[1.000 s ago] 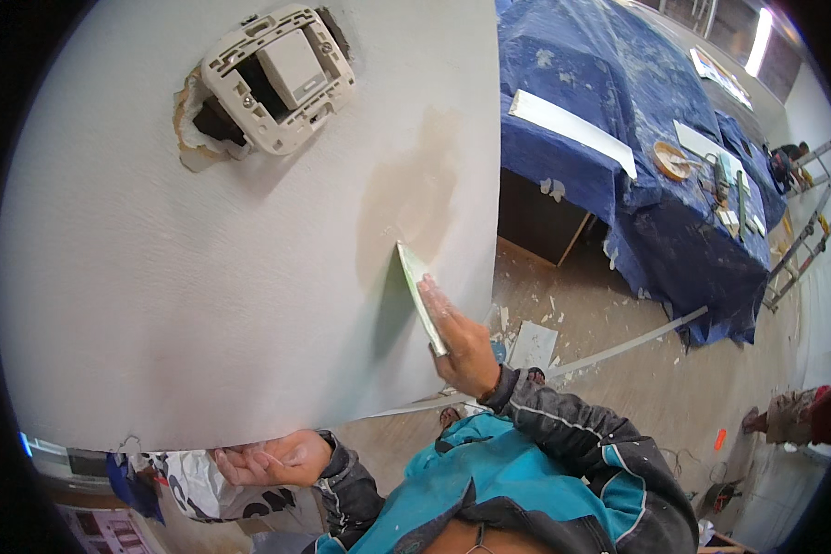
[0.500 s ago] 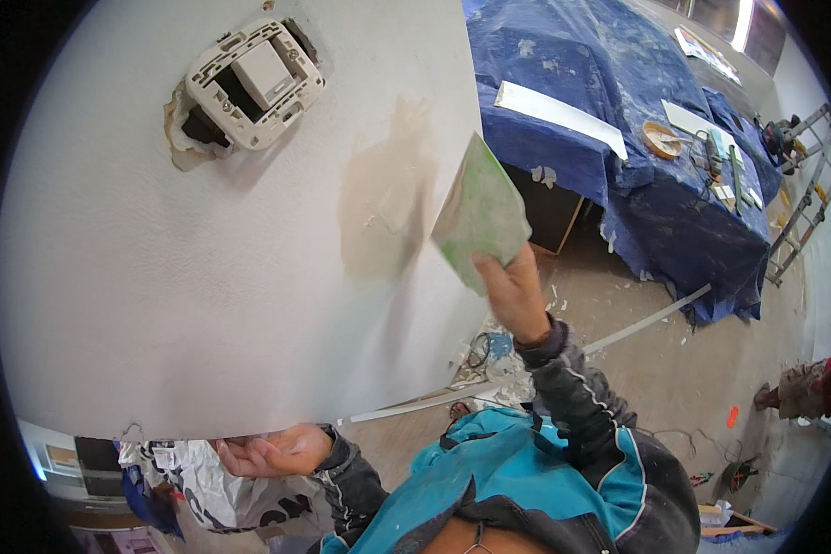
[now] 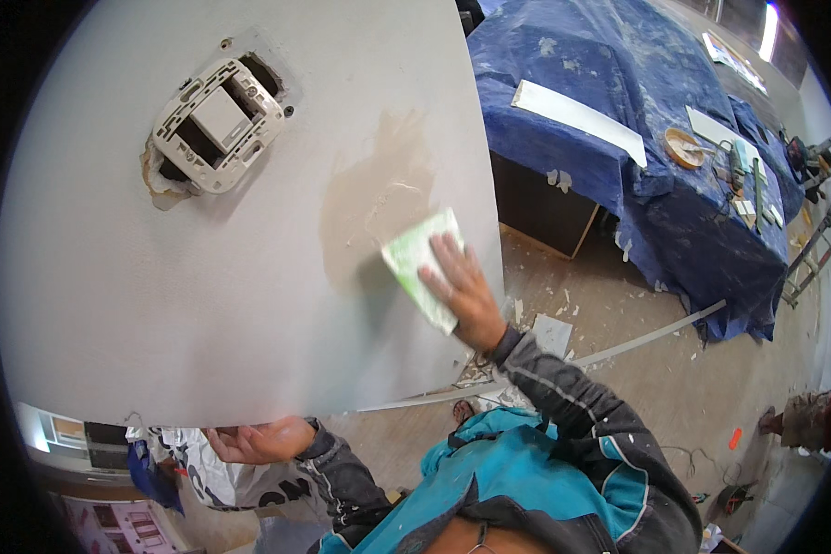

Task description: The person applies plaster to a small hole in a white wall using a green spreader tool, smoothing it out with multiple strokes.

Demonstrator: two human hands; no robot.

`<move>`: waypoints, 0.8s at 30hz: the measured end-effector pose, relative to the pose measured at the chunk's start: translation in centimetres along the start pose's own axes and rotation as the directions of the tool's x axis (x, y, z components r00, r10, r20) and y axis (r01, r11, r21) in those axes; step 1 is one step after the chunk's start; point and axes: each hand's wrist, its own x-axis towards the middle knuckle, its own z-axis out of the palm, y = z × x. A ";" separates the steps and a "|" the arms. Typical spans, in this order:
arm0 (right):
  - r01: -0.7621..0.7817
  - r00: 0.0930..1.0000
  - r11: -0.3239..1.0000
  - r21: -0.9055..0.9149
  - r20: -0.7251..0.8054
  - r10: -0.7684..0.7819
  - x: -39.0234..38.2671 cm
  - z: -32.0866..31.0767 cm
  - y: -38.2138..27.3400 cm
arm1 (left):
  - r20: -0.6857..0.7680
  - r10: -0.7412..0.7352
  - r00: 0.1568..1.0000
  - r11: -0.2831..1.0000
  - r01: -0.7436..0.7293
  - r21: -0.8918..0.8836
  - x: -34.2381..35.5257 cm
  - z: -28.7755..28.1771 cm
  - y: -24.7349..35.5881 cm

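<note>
My right hand [image 3: 466,297] has its fingers spread over a green-and-white sheet of sandpaper [image 3: 425,260], holding it at the white wall panel [image 3: 203,305]. The sheet covers the lower right part of a beige filler patch [image 3: 379,198], where a rough ridge shows. My left hand [image 3: 266,440] is near the panel's lower edge, palm up with loosely bent fingers and nothing visible in it. A white switch frame [image 3: 220,125] hangs tilted on the panel at the upper left, with broken wall openings beside it.
A blue dust sheet [image 3: 572,55] covers furniture at the right, bearing a white strip [image 3: 582,120], an orange bowl [image 3: 683,148] and tools. A ladder [image 3: 817,222] stands beyond. A pale strip [image 3: 656,332] and scraps lie on the floor. Below my left hand is a white bag [image 3: 226,480].
My right hand has moved left and down with the sandpaper, from beside the panel's edge onto the filler patch. The view has shifted slightly. My left hand stays near the panel's lower edge.
</note>
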 end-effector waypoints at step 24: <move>0.049 0.984 0.994 -0.097 0.173 -0.032 1.1 -0.2 2.1 | -0.140 -0.201 0.970 0.959 0.165 -0.230 0.8 1.8 1.9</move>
